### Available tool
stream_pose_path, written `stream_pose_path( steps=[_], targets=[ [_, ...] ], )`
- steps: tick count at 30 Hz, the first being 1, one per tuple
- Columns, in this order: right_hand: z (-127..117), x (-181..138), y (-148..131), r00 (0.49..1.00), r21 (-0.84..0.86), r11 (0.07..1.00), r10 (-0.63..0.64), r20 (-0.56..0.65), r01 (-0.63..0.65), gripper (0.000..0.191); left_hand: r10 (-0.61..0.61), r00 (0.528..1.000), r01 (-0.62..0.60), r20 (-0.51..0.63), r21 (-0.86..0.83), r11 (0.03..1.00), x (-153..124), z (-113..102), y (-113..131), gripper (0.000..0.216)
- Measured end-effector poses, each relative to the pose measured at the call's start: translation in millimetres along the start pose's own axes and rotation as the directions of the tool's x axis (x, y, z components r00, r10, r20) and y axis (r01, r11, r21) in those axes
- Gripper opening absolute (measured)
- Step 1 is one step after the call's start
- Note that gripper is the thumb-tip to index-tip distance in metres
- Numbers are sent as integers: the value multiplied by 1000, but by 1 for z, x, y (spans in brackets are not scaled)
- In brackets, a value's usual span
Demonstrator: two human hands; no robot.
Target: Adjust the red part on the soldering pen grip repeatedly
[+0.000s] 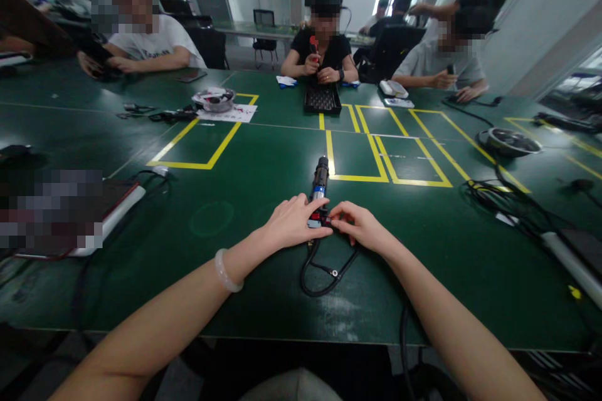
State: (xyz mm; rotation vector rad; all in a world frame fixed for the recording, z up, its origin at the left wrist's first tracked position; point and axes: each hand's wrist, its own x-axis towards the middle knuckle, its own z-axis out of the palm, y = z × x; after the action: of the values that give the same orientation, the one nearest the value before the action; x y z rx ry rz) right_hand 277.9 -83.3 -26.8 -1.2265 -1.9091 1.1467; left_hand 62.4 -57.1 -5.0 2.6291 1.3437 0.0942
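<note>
An electric screwdriver [321,177] with a black nose and a blue and silver band lies on the green table, its tip pointing away from me. My left hand [292,223] holds its rear part from the left, thumb above and fingers around the body. Close to the red and black part at the rear, the fingers of my right hand [361,227] are pinched together; what lies between the fingertips is too small to make out. A black cable [316,293] loops from the back of the tool towards me, with a small ring terminal [334,273] beside it.
Yellow tape outlines [360,178] mark the green table [263,156]. Across it, a person handles a red tool above a black tray [322,100]; others sit at both sides. A clear bowl [214,100] stands at left, a round metal dish [510,143] and tangled cables [493,200] at right.
</note>
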Motion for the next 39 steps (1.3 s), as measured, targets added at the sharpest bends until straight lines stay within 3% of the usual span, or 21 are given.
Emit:
stream_pose_path(
  steps=[6, 13, 19, 24, 33, 39],
  targets=[
    [2, 2, 5, 1000, 22, 1000, 18, 8, -18, 23, 5, 1000, -5, -10, 4, 1000, 0, 1, -1, 76],
    [5, 2, 3, 997, -47, 999, -18, -72, 15, 19, 6, 1000, -6, -12, 5, 1000, 0, 0, 0, 77],
    [11, 4, 2, 998, 56, 998, 41, -49, -38, 19, -4, 1000, 4, -2, 2, 1000, 0, -1, 2, 76],
    [12, 3, 0, 1000, 54, 998, -15, -22, 16, 16, -14, 1000, 14, -1, 3, 1000, 0, -1, 4, 73],
    [11, 3, 6, 999, 131, 991, -39, 18, 36, 33, -91, 991, 100, -102, 81, 992, 3, 6, 14, 64],
    [4, 3, 7, 999, 192, 981, 20, 46, -29, 16, -81, 991, 96, -106, 143, 985, 3, 0, 0, 60]
  ],
)
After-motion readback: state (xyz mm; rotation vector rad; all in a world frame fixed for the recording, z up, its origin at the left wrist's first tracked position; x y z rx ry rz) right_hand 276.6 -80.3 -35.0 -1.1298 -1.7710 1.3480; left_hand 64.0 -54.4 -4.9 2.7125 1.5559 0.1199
